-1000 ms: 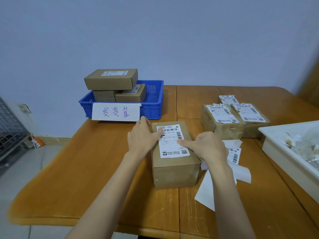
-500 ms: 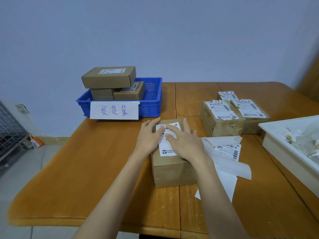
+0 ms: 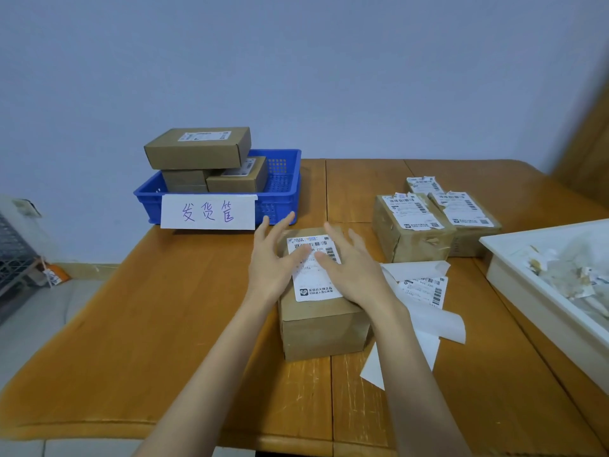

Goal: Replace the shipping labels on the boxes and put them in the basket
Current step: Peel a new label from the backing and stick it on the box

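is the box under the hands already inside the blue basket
No, the box stands on the wooden table in front of the blue basket, with both hands' straight fingers on its label.

hands (image 3: 316, 275) flat on label (image 3: 313, 275), box (image 3: 323, 324), blue basket (image 3: 283, 189)

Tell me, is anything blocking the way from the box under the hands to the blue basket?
Nothing on the table lies between the box and the blue basket. Three boxes already fill the basket's left part, one stacked on top; its right part looks free. Both hands, left and right, press the label flat.
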Action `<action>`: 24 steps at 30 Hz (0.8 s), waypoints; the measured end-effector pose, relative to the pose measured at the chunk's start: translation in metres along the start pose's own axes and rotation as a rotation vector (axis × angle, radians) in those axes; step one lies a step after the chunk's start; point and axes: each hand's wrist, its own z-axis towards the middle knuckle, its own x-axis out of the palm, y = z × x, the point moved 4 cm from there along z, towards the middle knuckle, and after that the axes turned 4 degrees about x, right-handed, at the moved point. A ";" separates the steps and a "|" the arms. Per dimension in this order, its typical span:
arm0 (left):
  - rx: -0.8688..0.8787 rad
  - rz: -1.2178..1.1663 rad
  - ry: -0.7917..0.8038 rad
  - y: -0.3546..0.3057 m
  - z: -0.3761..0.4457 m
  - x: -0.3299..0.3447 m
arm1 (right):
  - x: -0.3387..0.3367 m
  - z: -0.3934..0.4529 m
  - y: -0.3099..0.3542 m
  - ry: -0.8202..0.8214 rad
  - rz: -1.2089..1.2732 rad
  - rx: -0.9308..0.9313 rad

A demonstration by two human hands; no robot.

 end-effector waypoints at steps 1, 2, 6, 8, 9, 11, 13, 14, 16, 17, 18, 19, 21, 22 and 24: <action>-0.004 0.029 0.026 -0.002 -0.004 -0.001 | 0.000 -0.002 -0.002 0.008 0.019 0.023; -0.027 0.082 0.064 -0.002 -0.006 -0.002 | 0.001 -0.003 -0.003 0.012 0.033 0.042; -0.141 0.080 0.238 0.003 -0.010 -0.006 | 0.001 -0.001 -0.003 0.015 0.078 0.036; -0.175 0.032 0.328 0.004 -0.010 -0.008 | 0.000 -0.001 -0.004 0.029 0.122 0.042; -0.179 0.030 0.375 0.004 -0.010 -0.009 | 0.000 -0.001 -0.005 0.034 0.137 0.040; -0.187 0.053 0.474 0.003 -0.009 -0.013 | -0.001 -0.002 -0.006 0.045 0.165 0.034; -0.206 0.093 0.573 0.004 -0.008 -0.017 | -0.002 -0.003 -0.007 0.068 0.221 0.040; -0.213 0.108 0.615 0.005 -0.008 -0.018 | -0.002 -0.002 -0.009 0.080 0.258 0.047; -0.220 0.114 0.670 0.007 -0.009 -0.018 | -0.002 -0.004 -0.012 0.102 0.346 0.062; -0.216 0.109 0.688 0.007 -0.009 -0.019 | -0.002 -0.006 -0.013 0.111 0.390 0.065; -0.212 0.104 0.701 0.008 -0.010 -0.018 | -0.001 -0.007 -0.015 0.118 0.433 0.065; -0.208 0.104 0.711 0.007 -0.011 -0.018 | -0.001 -0.007 -0.017 0.124 0.478 0.065; -0.212 0.097 0.721 0.008 -0.014 -0.018 | -0.001 -0.008 -0.018 0.142 0.547 0.068; -0.215 0.084 0.719 0.008 -0.015 -0.017 | -0.002 -0.009 -0.020 0.161 0.569 0.069; -0.216 0.045 0.710 0.010 -0.018 -0.016 | -0.003 -0.012 -0.025 0.231 0.620 0.073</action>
